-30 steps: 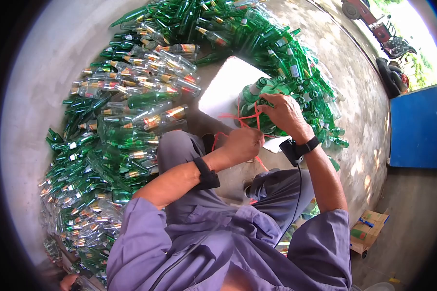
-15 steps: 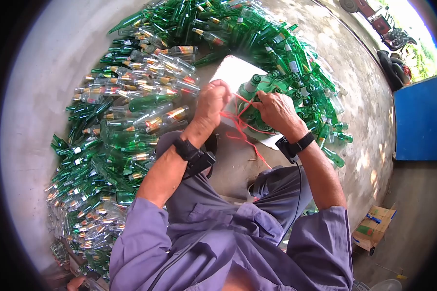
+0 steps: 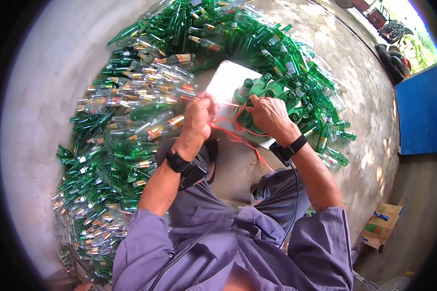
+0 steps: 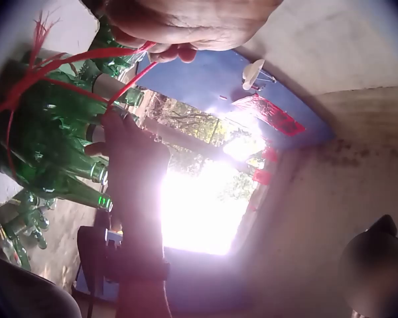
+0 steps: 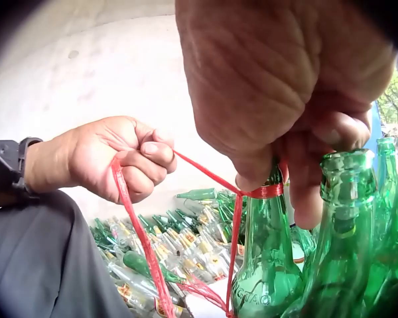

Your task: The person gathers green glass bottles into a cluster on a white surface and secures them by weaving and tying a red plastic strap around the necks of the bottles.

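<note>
A red plastic twine (image 5: 144, 245) runs from my left hand (image 3: 197, 119), whose curled fingers grip it, taut across to a green glass bottle (image 5: 265, 262). It loops round that bottle's neck, just below the mouth. My right hand (image 3: 275, 116) holds the neck from above, fingers and thumb on either side of it, close by the loop. The bottle stands upright at the near edge of a group of green bottles (image 3: 277, 88), with more twine hanging down along it. In the left wrist view, the frayed twine end (image 4: 41, 33) sticks up above the bottles.
Under the bottle group lies a white board (image 3: 222, 80). Heaps of green and clear bottles (image 3: 150, 89) curve round the left and far sides. A blue panel (image 3: 422, 111) and a cardboard box (image 3: 381, 225) are at the right. My knees flank the work.
My left hand has swung out to the left from beside my right hand, drawing the twine straight. My right hand has stayed at the bottle neck, shifting only slightly.
</note>
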A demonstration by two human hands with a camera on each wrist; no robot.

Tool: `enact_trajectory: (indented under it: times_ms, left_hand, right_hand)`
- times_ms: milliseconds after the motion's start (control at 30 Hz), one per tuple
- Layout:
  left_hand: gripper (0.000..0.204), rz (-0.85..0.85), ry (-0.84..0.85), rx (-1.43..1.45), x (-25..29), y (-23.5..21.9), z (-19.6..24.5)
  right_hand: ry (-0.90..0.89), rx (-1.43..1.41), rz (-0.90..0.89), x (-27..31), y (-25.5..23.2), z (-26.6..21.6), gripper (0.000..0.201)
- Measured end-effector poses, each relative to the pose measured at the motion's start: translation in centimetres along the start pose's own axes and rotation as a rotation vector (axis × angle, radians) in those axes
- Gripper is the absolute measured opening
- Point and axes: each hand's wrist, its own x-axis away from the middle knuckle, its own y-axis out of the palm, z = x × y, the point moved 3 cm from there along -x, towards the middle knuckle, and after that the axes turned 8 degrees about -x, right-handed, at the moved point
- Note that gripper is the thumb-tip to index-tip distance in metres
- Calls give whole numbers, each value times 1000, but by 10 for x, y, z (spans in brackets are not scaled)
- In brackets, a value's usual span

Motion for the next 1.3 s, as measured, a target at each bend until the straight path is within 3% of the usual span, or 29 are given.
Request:
enact_trajectory:
  times_ms: [300, 500, 567, 600, 733, 900, 967, 1133, 1233, 1300]
  left_hand:
    - [16, -112, 7, -286, 28, 19, 15]
    - [16, -179, 19, -421, 30, 19, 17]
    - [16, -216, 14, -474, 32, 23, 20]
    - [16, -273, -9, -494, 34, 27, 22]
    - [15, -434, -55, -631, 33, 33, 32]
    - [25, -556, -79, -783, 23, 17, 60]
    - [29, -584, 13, -929, 13, 3, 67]
    - [27, -543, 107, -1167, 6, -21, 115]
    - [24, -433, 145, -1361, -13, -55, 144]
    - [22, -250, 197, -1460, -23, -75, 164]
  right_hand:
    - [37, -58, 32, 6, -9, -4, 29]
    - [4, -15, 259, 21, -14, -29, 32]
    - [-77, -241, 252, 24, -10, -40, 37]
    - [-218, -357, 374, 21, -5, -47, 39]
    - [-93, -526, 306, 28, 6, -50, 28]
    - [-65, -489, 503, 41, 16, -40, 7]
    - [-16, -484, 517, 48, 23, -35, 8]
    - [134, -585, 607, 57, 28, -28, 12]
    - [158, -688, 621, 60, 32, -24, 13]
    - [210, -749, 602, 61, 37, -23, 14]
